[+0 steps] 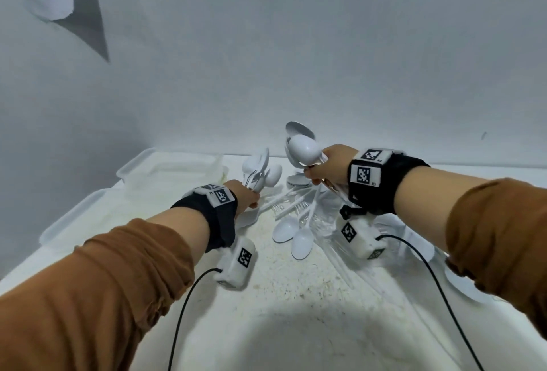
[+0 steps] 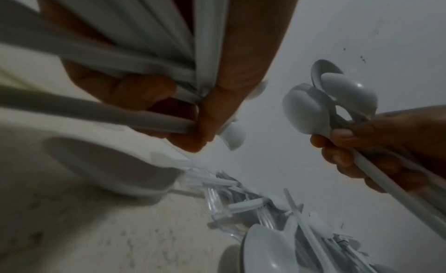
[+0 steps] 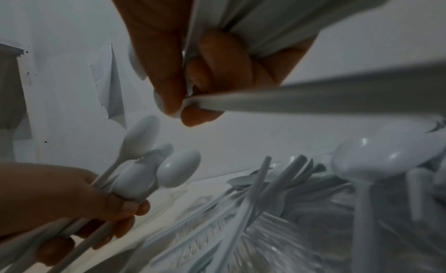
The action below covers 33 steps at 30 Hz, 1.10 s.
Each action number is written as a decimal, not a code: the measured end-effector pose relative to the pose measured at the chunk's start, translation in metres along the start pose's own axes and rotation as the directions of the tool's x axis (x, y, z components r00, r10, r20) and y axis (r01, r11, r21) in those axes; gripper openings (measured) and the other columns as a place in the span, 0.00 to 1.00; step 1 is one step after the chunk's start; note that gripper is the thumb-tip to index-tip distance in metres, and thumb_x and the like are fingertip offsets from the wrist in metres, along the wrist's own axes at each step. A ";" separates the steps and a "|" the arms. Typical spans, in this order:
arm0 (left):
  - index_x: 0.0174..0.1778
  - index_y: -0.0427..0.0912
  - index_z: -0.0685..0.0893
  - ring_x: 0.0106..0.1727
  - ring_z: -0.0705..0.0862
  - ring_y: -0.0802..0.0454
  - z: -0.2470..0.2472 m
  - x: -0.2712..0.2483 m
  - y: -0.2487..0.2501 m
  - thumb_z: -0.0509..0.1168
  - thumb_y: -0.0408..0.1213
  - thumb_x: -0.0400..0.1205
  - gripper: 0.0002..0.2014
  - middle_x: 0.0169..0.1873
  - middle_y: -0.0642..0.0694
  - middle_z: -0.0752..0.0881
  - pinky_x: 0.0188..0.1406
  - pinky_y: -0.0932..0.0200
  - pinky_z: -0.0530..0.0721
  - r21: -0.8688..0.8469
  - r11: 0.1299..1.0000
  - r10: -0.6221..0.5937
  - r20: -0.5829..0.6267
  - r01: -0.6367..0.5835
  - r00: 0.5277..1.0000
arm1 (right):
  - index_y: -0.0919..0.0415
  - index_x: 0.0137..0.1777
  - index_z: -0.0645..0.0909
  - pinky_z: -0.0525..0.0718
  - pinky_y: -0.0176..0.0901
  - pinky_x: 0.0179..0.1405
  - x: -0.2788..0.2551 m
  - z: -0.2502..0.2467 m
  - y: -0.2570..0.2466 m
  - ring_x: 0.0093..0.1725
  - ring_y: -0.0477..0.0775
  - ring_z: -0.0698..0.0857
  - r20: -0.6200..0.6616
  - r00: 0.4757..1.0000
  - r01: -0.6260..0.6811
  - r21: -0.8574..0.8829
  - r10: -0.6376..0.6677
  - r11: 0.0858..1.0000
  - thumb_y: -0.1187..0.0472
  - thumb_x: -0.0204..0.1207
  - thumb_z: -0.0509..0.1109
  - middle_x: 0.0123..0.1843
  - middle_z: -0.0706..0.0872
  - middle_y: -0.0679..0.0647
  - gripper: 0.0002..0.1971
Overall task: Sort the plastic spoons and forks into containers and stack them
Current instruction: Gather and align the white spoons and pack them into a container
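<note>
My left hand (image 1: 247, 196) grips a bunch of white plastic spoons (image 1: 260, 172) by the handles, bowls up; the left wrist view shows my fingers (image 2: 149, 97) curled round those handles. My right hand (image 1: 327, 169) grips a second bunch of white spoons (image 1: 302, 145), held higher and to the right; these bowls (image 2: 323, 103) also show in the left wrist view. Between and below both hands lies a loose pile of white spoons and clear forks (image 1: 296, 216) on the table. Clear plastic containers (image 1: 165, 169) stand at the left.
A second shallow clear container (image 1: 77, 219) sits nearer on the left. Crumpled clear plastic wrap (image 1: 334, 231) lies under the right wrist. The white tabletop (image 1: 296, 296) is speckled. Black cables run from both wrist cameras. A white wall stands close behind the table.
</note>
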<state>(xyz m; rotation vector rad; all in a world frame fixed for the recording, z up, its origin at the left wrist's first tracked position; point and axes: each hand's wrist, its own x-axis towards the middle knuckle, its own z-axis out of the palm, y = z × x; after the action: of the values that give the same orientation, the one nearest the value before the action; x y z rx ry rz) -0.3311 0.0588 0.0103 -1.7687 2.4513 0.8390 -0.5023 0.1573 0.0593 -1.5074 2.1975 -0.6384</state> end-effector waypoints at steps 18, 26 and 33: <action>0.33 0.41 0.71 0.44 0.75 0.49 0.012 0.017 0.014 0.61 0.42 0.83 0.15 0.31 0.48 0.72 0.42 0.62 0.71 0.471 0.878 0.073 0.049 -0.087 0.996 | 0.54 0.29 0.80 0.71 0.37 0.31 -0.001 -0.004 0.008 0.28 0.48 0.75 0.016 1.000 -0.013 -0.035 0.014 0.999 0.54 0.74 0.71 0.29 0.81 0.49 0.13; 0.32 0.42 0.76 0.40 0.77 0.48 -0.020 -0.013 0.009 0.65 0.47 0.80 0.16 0.31 0.47 0.77 0.31 0.62 0.70 0.186 0.978 0.106 -0.040 -0.097 0.994 | 0.55 0.31 0.82 0.71 0.39 0.31 -0.020 -0.018 -0.001 0.27 0.49 0.75 -0.042 0.999 -0.002 -0.010 0.001 1.000 0.54 0.74 0.70 0.31 0.82 0.51 0.11; 0.39 0.45 0.85 0.21 0.77 0.61 -0.031 -0.054 0.011 0.66 0.37 0.80 0.05 0.20 0.57 0.84 0.20 0.72 0.71 -0.647 0.722 0.150 -0.201 -0.246 0.968 | 0.58 0.42 0.85 0.73 0.35 0.33 -0.038 -0.025 -0.015 0.31 0.45 0.77 -0.148 0.988 0.083 0.192 -0.055 0.978 0.56 0.74 0.72 0.33 0.84 0.46 0.05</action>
<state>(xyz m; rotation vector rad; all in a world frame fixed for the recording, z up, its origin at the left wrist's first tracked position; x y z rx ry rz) -0.3118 0.0952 0.0580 -1.7663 2.6595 1.8897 -0.4922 0.1919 0.0909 -1.4802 2.1176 -0.9836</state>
